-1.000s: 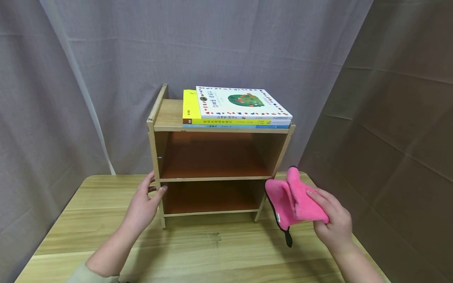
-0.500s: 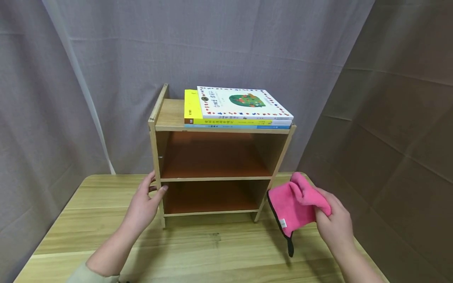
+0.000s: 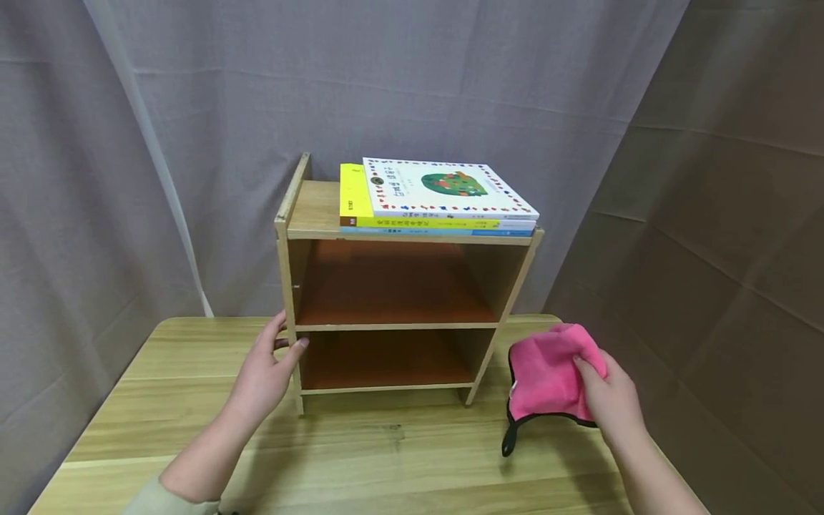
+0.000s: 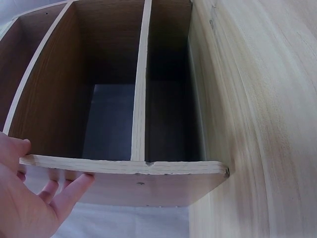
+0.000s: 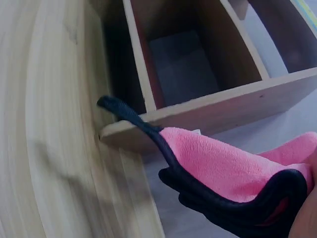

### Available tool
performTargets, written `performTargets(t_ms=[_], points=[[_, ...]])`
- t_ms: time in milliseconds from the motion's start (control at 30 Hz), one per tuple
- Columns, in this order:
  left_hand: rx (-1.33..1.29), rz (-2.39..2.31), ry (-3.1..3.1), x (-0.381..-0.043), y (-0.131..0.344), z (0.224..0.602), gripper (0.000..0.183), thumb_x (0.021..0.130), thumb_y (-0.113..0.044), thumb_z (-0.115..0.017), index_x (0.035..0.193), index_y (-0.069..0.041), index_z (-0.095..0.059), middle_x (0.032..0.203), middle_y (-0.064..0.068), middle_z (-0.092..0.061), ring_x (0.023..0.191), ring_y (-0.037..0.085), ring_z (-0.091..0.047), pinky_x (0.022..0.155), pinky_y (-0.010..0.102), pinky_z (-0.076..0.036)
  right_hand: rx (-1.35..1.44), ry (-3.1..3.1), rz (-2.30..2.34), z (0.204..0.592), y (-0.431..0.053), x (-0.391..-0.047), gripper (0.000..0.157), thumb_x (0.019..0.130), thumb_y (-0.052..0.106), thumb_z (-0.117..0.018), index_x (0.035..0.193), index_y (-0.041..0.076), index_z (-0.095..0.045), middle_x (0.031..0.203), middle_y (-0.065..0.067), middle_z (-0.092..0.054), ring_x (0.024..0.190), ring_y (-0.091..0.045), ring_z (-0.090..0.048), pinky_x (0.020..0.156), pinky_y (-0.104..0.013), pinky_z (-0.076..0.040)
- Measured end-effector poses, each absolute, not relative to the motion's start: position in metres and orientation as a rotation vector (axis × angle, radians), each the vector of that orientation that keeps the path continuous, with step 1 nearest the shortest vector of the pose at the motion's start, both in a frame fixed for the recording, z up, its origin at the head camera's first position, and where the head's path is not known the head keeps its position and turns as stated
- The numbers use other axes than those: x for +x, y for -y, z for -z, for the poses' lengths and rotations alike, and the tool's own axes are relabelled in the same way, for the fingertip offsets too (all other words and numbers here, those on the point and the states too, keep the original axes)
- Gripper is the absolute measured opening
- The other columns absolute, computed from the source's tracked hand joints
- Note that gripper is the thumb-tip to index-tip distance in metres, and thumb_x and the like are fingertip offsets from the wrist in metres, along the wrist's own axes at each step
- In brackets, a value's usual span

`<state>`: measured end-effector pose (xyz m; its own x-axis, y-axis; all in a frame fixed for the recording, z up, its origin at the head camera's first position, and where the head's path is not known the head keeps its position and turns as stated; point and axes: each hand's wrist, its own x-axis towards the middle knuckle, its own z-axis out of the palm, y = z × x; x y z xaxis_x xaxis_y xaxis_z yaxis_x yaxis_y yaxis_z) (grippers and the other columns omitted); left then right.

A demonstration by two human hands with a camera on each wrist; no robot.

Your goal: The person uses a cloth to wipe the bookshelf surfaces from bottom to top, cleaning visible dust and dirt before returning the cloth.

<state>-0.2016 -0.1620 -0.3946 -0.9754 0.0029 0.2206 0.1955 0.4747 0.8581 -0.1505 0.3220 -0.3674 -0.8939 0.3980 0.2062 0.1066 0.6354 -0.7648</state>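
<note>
A small wooden bookshelf (image 3: 395,327) stands upright on the table. My left hand (image 3: 262,372) grips its left side panel, thumb at the front edge and fingers along the outer face; the left wrist view shows this left hand (image 4: 34,198) on the panel's edge too. Off the bookshelf's right side, my right hand (image 3: 614,400) holds a pink cleaning cloth (image 3: 547,375) with black edging and a black hanging loop. The cloth hangs above the table, partly folded. In the right wrist view the cloth (image 5: 218,163) appears in front of the bookshelf's side panel (image 5: 233,109); most of that hand is out of frame.
Several books (image 3: 444,189) lie stacked flat on the bookshelf's top, a white one uppermost over a yellow and a blue one. Grey curtain (image 3: 418,79) hangs behind, and a brown fabric wall (image 3: 721,236) bounds the right. The wooden table (image 3: 386,465) extends in front.
My right hand has turned and drawn the cloth slightly right, away from the bookshelf; its folds and loop hang differently. My left hand keeps its grip. The view has shifted slightly.
</note>
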Motion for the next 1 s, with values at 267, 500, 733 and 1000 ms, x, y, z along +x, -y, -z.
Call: performTargets(t_ms=[267, 500, 733, 1000], points=[[-0.183, 1.503, 2.526, -0.202, 0.162, 0.393, 0.068, 0.089, -0.056, -0.048, 0.146, -0.030, -0.022, 0.144, 0.007, -0.032, 0.121, 0.029, -0.044, 0.090, 0.048, -0.044, -0.388, 2.187, -1.926, 0.365, -0.298, -0.151, 0.036, 0.091, 0.049, -0.049, 0.105, 0.016, -0.049, 0.073, 0.009, -0.057, 0.063, -0.006, -0.057, 0.059, -0.025, -0.048], [-0.171, 1.501, 2.538, -0.202, 0.162, 0.393, 0.068, 0.089, -0.054, -0.048, 0.147, -0.029, -0.020, 0.145, 0.006, -0.031, 0.122, 0.028, -0.043, 0.090, 0.048, -0.043, -0.204, 1.960, -2.322, 0.362, -0.269, -0.145, 0.025, 0.096, 0.039, -0.045, 0.110, 0.018, -0.047, 0.082, 0.007, -0.059, 0.070, -0.008, -0.059, 0.065, -0.026, -0.051], [-0.156, 1.495, 2.549, -0.201, 0.161, 0.392, 0.069, 0.090, -0.052, -0.048, 0.147, -0.025, -0.020, 0.146, 0.008, -0.030, 0.123, 0.029, -0.043, 0.090, 0.048, -0.044, -0.139, 1.748, -2.477, 0.357, -0.243, -0.142, 0.026, 0.097, 0.034, -0.044, 0.116, 0.017, -0.042, 0.099, 0.006, -0.054, 0.085, -0.007, -0.056, 0.077, -0.023, -0.049], [-0.163, 1.517, 2.566, -0.202, 0.161, 0.389, 0.064, 0.092, -0.039, -0.052, 0.145, -0.018, -0.022, 0.142, 0.012, -0.033, 0.122, 0.035, -0.042, 0.089, 0.049, -0.044, -0.188, 1.555, -2.502, 0.364, -0.205, -0.142, 0.032, 0.098, 0.028, -0.044, 0.128, 0.018, -0.039, 0.119, 0.004, -0.046, 0.103, -0.007, -0.049, 0.090, -0.022, -0.043]])
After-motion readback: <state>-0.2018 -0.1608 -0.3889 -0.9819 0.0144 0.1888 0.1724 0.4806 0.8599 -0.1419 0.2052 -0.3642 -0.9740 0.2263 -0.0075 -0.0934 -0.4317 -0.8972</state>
